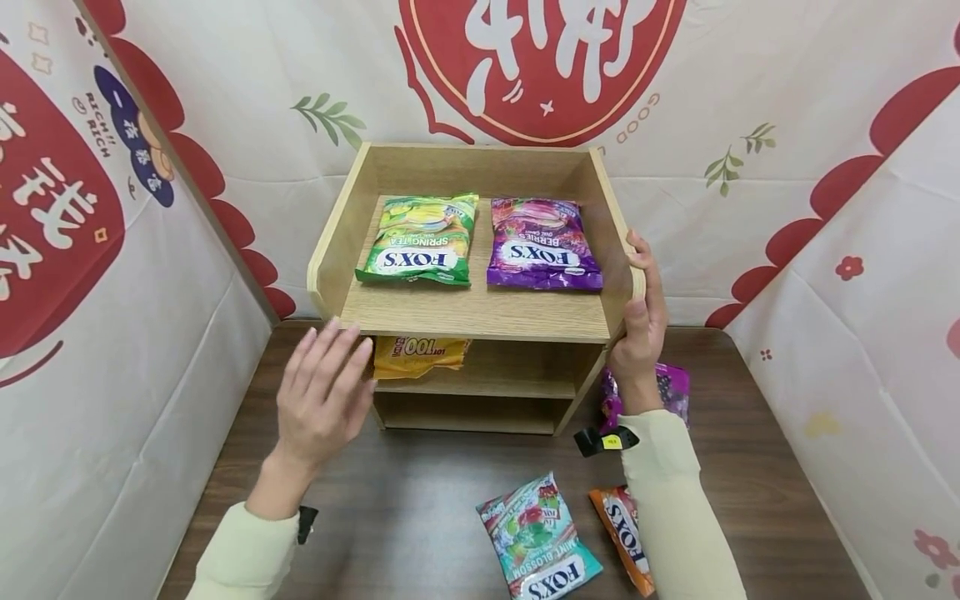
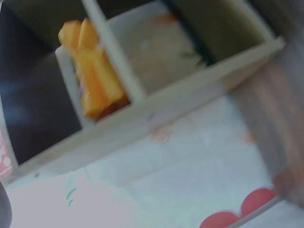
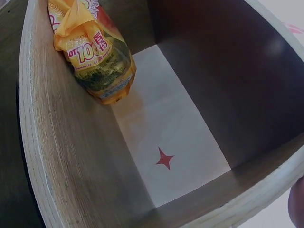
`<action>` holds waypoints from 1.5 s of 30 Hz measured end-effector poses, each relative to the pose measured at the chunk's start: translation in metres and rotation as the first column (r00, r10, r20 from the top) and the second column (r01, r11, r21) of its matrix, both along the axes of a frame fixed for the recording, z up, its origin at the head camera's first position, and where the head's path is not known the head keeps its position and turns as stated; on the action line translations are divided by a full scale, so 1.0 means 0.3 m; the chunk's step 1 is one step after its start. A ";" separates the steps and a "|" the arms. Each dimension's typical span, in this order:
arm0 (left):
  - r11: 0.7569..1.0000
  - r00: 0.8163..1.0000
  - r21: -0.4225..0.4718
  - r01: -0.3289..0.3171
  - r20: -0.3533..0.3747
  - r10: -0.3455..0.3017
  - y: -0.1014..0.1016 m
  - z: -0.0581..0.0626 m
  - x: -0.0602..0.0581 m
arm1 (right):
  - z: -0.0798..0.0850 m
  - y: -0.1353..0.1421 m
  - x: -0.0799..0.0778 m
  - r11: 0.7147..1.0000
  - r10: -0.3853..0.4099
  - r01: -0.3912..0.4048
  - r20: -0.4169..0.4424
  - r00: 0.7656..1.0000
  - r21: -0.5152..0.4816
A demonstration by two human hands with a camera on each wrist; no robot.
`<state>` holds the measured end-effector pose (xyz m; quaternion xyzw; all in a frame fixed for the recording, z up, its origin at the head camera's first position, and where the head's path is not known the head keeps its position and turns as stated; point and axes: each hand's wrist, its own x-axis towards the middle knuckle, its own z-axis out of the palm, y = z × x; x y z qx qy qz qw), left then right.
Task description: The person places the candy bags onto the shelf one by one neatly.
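The right hand [image 1: 641, 321] is clamped on the side edge of the shelf [image 1: 480, 327], its thumb at the front and its fingers [image 1: 651, 271] along the outer face. The left hand [image 1: 322, 392] is at the opposite front corner, fingers nearly straight, slightly apart and holding nothing; whether their tips touch the wood I cannot tell. The shelf stands between the two sets of fingers, on the bench [image 1: 390, 500].

On the top deck, the purple bag [image 1: 543, 242] lies nearer the right fingers, just inside the wall they grip. The green bag [image 1: 420, 237] lies beside it, up and inward from the left fingertips. Just right of those fingertips, the yellow bag [image 1: 416, 357] sits in the compartment under the deck; in the right wrist view it leans against a wall.

Below the right fingers, the other purple bag [image 1: 672, 387] is on the bench, partly hidden behind the wrist, which wears a black strap [image 1: 600, 440]. Well toward the person from those fingers lies the orange bag [image 1: 624, 533], partly covered by the sleeve [image 1: 675, 500]. The mint bag [image 1: 540, 537] is next to it, toward the left fingers. Beyond both hands hangs printed cloth [image 1: 255, 92].
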<state>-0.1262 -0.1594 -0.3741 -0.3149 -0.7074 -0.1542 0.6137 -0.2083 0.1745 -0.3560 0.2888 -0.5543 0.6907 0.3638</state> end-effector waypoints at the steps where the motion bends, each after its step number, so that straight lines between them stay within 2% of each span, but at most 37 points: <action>1: 1.000 1.000 0.008 -0.008 -0.009 0.009 -0.005 0.017 -0.011 | 0.002 0.001 0.002 1.000 -0.007 0.007 0.000 1.000 0.003; 4: 0.999 1.000 0.038 -0.028 -0.004 0.028 -0.028 0.060 -0.052 | 0.010 0.002 0.010 1.000 -0.014 0.014 -0.001 1.000 0.002; 9: 0.999 0.996 0.054 -0.002 0.093 -0.003 -0.079 0.101 -0.124 | 0.035 -0.011 0.027 1.000 -0.003 0.003 -0.018 1.000 0.007; 13: 0.996 0.984 0.071 0.056 0.165 -0.067 -0.097 0.124 -0.173 | 0.043 -0.016 0.032 1.000 0.005 -0.005 -0.029 1.000 0.013; 15: 0.985 0.973 0.128 0.117 0.184 -0.140 -0.087 0.136 -0.188 | 0.037 -0.012 0.030 1.000 -0.003 0.003 -0.030 1.000 0.023; 18: 0.938 0.937 0.252 0.237 0.198 -0.290 -0.059 0.141 -0.186 | 0.012 -0.005 0.022 0.999 -0.006 0.007 -0.021 1.000 0.034; 20: 0.889 0.903 0.339 0.307 0.192 -0.385 -0.036 0.143 -0.178 | -0.002 -0.001 0.019 0.999 -0.001 0.002 -0.015 1.000 0.037; 22: 0.844 0.875 0.411 0.345 0.183 -0.448 -0.017 0.143 -0.170 | -0.007 0.000 0.019 0.999 0.011 -0.011 -0.013 1.000 0.037; 24: 0.812 0.866 0.462 0.357 0.163 -0.473 -0.002 0.143 -0.169 | 0.000 -0.004 0.027 0.999 0.012 -0.011 -0.008 1.000 0.044; 26: 0.791 0.863 0.493 0.363 0.142 -0.484 0.010 0.143 -0.175 | 0.015 -0.009 0.038 0.998 0.001 0.000 -0.007 1.000 0.062; 31: 0.779 0.872 0.502 0.376 0.091 -0.480 0.024 0.140 -0.204 | 0.061 -0.002 0.070 0.992 -0.030 0.027 0.021 0.999 0.119; 34: 0.774 0.874 0.507 0.380 0.078 -0.480 0.025 0.136 -0.220 | 0.083 0.023 0.101 0.980 -0.051 0.030 0.105 0.993 0.198; 37: 0.768 0.875 0.517 0.377 0.073 -0.479 0.026 0.135 -0.229 | 0.091 0.055 0.143 0.966 -0.088 0.029 0.220 0.971 0.258; 41: 0.766 0.880 0.529 0.364 0.073 -0.469 0.026 0.131 -0.232 | 0.046 0.105 0.193 0.951 -0.152 0.046 0.330 0.932 0.307; 44: 0.768 0.884 0.534 0.353 0.078 -0.461 0.023 0.124 -0.229 | -0.020 0.135 0.229 0.915 -0.228 0.084 0.335 0.914 0.394; 45: 0.769 0.885 0.535 0.348 0.083 -0.458 0.021 0.121 -0.228 | -0.042 0.144 0.243 0.892 -0.262 0.098 0.329 0.907 0.440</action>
